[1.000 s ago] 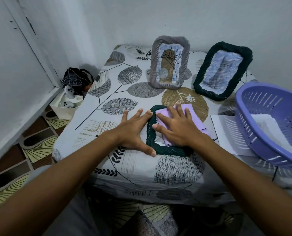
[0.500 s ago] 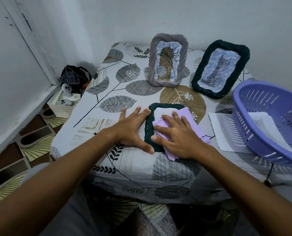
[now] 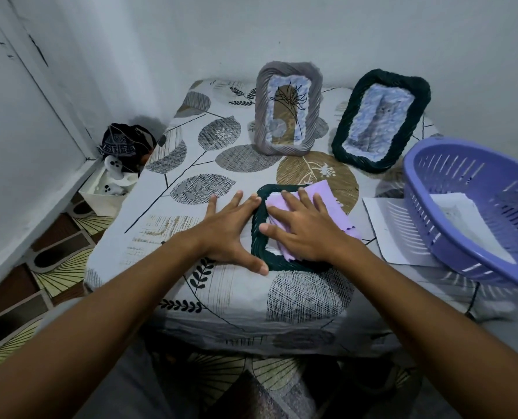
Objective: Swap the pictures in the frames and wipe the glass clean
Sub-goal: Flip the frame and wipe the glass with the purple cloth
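Right hand (image 3: 304,228) flat on lilac cloth (image 3: 327,204) (over dark frame (image 3: 259,225)), left hand (image 3: 227,231) bracing it

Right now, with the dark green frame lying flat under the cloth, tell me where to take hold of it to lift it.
Take the dark green frame by its left rope rim, coming in from the left, where the left hand already rests beside it. That edge is bare and thick enough to pinch; the purple cloth and right hand cover the middle and right side.

Purple basket (image 3: 475,207); floor box (image 3: 106,196)
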`<control>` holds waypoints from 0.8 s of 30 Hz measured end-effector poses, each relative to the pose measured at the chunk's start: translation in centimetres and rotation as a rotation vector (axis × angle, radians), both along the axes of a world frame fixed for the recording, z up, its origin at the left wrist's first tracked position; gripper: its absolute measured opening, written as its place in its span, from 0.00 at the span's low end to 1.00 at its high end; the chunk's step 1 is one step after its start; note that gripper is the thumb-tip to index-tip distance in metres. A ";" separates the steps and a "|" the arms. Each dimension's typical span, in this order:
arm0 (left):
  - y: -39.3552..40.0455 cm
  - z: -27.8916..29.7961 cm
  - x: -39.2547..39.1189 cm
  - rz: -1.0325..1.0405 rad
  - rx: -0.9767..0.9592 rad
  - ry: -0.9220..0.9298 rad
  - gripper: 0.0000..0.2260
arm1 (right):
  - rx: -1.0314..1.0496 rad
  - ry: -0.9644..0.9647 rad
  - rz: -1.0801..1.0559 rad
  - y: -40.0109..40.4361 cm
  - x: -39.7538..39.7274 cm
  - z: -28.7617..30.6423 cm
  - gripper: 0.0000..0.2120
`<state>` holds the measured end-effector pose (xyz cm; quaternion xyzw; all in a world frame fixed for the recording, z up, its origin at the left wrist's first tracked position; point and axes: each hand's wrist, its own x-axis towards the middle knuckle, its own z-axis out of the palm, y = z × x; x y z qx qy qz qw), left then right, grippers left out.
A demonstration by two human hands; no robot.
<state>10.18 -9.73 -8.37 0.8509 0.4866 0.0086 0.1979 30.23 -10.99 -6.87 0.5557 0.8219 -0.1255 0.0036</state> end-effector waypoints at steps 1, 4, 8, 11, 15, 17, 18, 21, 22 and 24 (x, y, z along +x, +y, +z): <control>0.0 0.0 0.0 0.001 -0.002 0.000 0.64 | -0.001 0.009 0.017 -0.6 0.2 0.0 0.32; 0.0 0.1 0.1 0.006 -0.009 0.006 0.64 | -0.005 0.037 0.070 -2.2 0.7 0.0 0.33; 0.1 0.2 0.2 0.007 -0.003 0.009 0.64 | 0.003 0.056 0.111 -3.4 1.0 -0.1 0.36; 0.1 0.5 0.2 0.014 -0.009 0.003 0.65 | -0.003 0.059 0.126 -3.6 1.1 0.0 0.34; 0.1 0.9 0.2 0.015 -0.020 0.003 0.65 | -0.015 0.081 0.146 -3.6 1.4 0.4 0.35; 0.0 0.9 0.2 0.012 -0.018 -0.003 0.65 | -0.017 0.061 0.157 -3.6 1.8 0.5 0.34; -0.1 0.8 0.2 0.010 -0.015 -0.007 0.65 | -0.016 0.039 0.158 -3.5 1.9 0.4 0.34; -0.1 0.8 0.1 0.008 -0.015 -0.002 0.65 | 0.003 -0.035 0.137 -2.5 1.3 0.4 0.32; -0.1 0.8 0.1 0.008 -0.014 -0.002 0.65 | -0.003 -0.041 0.121 -2.1 1.1 0.5 0.32; -0.1 0.8 0.2 0.009 -0.013 -0.004 0.65 | -0.033 -0.026 0.103 -1.5 1.0 0.9 0.31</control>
